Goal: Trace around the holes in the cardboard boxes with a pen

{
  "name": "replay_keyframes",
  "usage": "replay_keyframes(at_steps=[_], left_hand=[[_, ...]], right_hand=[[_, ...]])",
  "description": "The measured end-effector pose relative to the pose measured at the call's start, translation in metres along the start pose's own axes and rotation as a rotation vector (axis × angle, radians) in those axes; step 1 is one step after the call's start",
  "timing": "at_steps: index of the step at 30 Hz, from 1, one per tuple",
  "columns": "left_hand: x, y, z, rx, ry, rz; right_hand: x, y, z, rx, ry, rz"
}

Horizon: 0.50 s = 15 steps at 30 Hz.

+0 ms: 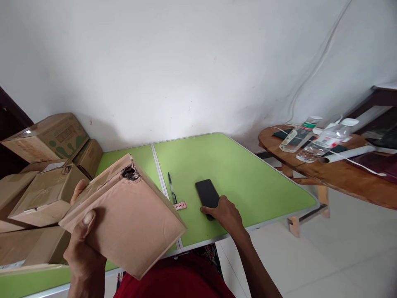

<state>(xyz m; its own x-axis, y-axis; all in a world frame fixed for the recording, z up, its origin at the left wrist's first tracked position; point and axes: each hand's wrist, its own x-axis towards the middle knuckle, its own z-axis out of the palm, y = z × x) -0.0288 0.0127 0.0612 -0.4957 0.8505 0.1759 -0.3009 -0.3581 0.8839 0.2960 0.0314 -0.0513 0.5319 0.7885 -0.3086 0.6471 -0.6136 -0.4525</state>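
White wall (186, 66) at back; 1 green table (192, 153) against it, w/ a pale seam across. 1 wooden table (328, 178) to the R, just beside it.

Cardboard boxes (46, 194) piled at L end of green table: at least 5, exact no. unclear b/c they overlap. Top one has green print.

1 more box (133, 219), in L hand (82, 252), tilted over the near L part of the table, 1 corner pointing up. L forearm comes up from bottom edge; thumb lies flat on the near face, other fingers mostly hidden round the far side, so hand is spread wide but has firm hold of the box. 1 dark, ragged hole (130, 173) at its top corner.

R arm reaches fwd & in from bottom R, palm down. R hand (228, 213) is closed round the lower R end of 1 phone (207, 193): thumb across to its L edge, other fingers curled, tips hidden. Phone's dark face is up, over the middle of the table, R of the seam; can't tell if lifted.

2 clear bottles (300, 134) on wooden table, w/ 1 white tube (347, 154) nr them.

1 pen (171, 188) btwn box & phone; 1 short pink strip (180, 205) at its near end.
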Motion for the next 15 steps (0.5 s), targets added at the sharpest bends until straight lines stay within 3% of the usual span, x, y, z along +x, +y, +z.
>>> replay_keyframes(at_steps=[8,11,15], left_hand=[[0.001,-0.004,-0.001,0.021,0.001,-0.015],[0.0,-0.006,-0.003,0.004,-0.007,-0.025],[0.004,-0.016,-0.01,-0.021,-0.037,-0.047]], right_hand=[[-0.005,0.021,0.0,0.555,-0.176,-0.016],[-0.023,0.026,-0.005,0.8,-0.307,-0.053],[-0.061,0.026,-0.019,1.361,-0.403,-0.023]])
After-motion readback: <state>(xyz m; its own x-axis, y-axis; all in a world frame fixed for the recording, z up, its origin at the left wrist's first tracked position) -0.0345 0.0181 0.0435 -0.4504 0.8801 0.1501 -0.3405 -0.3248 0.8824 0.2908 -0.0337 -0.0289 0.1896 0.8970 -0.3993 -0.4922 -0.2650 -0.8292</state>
